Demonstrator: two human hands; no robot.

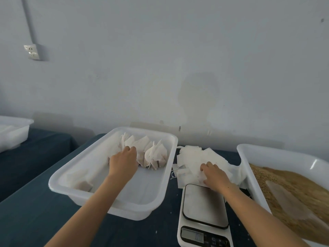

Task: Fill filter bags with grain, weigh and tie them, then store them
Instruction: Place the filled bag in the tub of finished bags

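My left hand (122, 162) reaches into the white storage tray (85, 168) and its curled fingers rest against the row of filled, tied filter bags (154, 154) at the tray's far end; what it holds is hidden under the hand. My right hand (213, 174) lies on the pile of empty white filter bags (192, 157) behind the scale, fingers bent onto the top sheets. The kitchen scale (204, 207) stands in front with a bare steel platform. At the right, a white tub (249, 157) holds brown grain (293, 191).
A dark blue cloth (44, 220) covers the table. Another white tray (12, 132) sits on a second table at far left. A grey wall with a socket (32, 51) stands close behind the trays.
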